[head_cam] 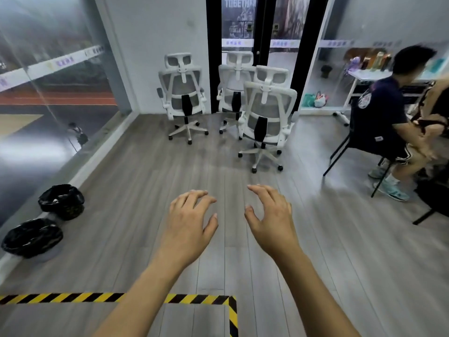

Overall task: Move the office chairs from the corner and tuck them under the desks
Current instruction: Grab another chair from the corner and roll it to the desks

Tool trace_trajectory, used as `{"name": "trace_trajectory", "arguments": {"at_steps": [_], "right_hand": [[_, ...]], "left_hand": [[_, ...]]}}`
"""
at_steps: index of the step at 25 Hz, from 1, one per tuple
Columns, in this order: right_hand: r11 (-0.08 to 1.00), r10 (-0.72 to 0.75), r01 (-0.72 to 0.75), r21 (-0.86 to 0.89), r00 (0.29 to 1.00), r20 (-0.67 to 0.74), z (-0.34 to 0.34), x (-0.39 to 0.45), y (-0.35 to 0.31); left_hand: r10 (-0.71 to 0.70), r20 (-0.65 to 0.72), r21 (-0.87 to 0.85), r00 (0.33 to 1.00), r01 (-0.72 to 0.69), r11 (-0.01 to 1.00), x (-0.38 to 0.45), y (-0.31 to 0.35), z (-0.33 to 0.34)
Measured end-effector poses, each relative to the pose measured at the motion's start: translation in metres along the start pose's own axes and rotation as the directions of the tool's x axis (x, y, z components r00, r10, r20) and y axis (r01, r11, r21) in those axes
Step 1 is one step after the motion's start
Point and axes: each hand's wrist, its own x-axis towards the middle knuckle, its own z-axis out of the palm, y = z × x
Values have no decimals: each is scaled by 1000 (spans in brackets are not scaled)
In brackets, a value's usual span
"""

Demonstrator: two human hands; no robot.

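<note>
Three white mesh office chairs with headrests stand in the far corner, backs toward me. The nearest chair (266, 120) is at centre right, a second chair (181, 93) stands to its left by the wall, and a third chair (235, 86) is partly hidden behind the nearest one. My left hand (188, 222) and my right hand (272, 215) are stretched out low over the floor, palms down, fingers spread, holding nothing. Both hands are well short of the chairs. A white desk (364, 76) stands at the far right.
Two bins lined with black bags (60, 201) (31, 237) sit by the glass wall on the left. A seated person (386, 117) on a black-legged chair is at the right. Yellow-black hazard tape (199, 299) marks the grey wood floor near me.
</note>
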Motion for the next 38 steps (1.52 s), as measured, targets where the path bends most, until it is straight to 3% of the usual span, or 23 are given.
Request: {"name": "trace_trajectory", "arguments": {"at_steps": [11,24,31,38], "right_hand": [[997,44,-44,-66,999,-9,84,338,163],[991,126,-129,-26,986,-107,147,698,369],[986,167,-167,-3,985,-43,175,892,488],[981,183,-182,-67,983,11,206,1035,584]], "left_hand": [[15,-1,-79,1000,-15,997,360,-65,161],[146,29,-109,989,-142,984,750,-95,333],[67,75,-100,995,-59,993,934,-100,431],[23,132,-107,991,-9,994,1080,-122,519]]}}
